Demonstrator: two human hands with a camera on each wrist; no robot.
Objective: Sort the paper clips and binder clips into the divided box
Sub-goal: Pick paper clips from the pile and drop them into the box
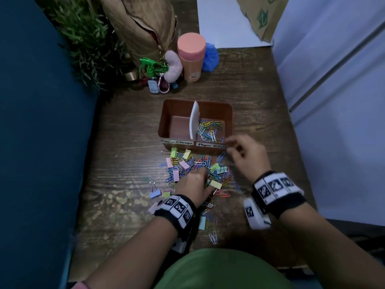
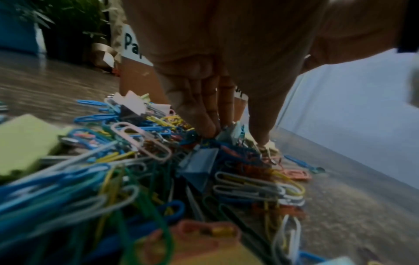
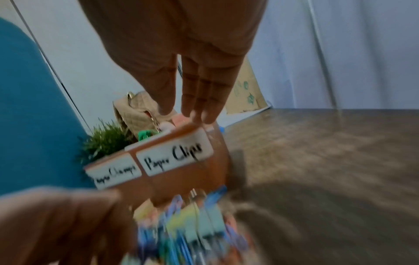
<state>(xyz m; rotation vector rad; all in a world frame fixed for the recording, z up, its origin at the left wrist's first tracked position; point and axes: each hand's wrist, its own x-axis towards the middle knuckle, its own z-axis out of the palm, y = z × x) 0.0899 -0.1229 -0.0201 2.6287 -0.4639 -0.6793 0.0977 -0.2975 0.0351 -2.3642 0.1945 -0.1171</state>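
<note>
Dark wood-grain desk (image 1: 250, 97), surface worn and blotched pale toward its near left corner. Teal panel (image 1: 37, 142) runs along the left edge. Pale bluish wall (image 1: 343, 101) along the right edge. White board (image 1: 220, 24) and torn cardboard (image 1: 264, 15) at the far edge. Dim light.

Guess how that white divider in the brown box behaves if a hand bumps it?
The white divider looks thin and leans and bows slightly inside the brown box, so it is probably light and flexible. It seems loosely wedged, so a bump may shift or tip it toward the empty compartment.
</note>
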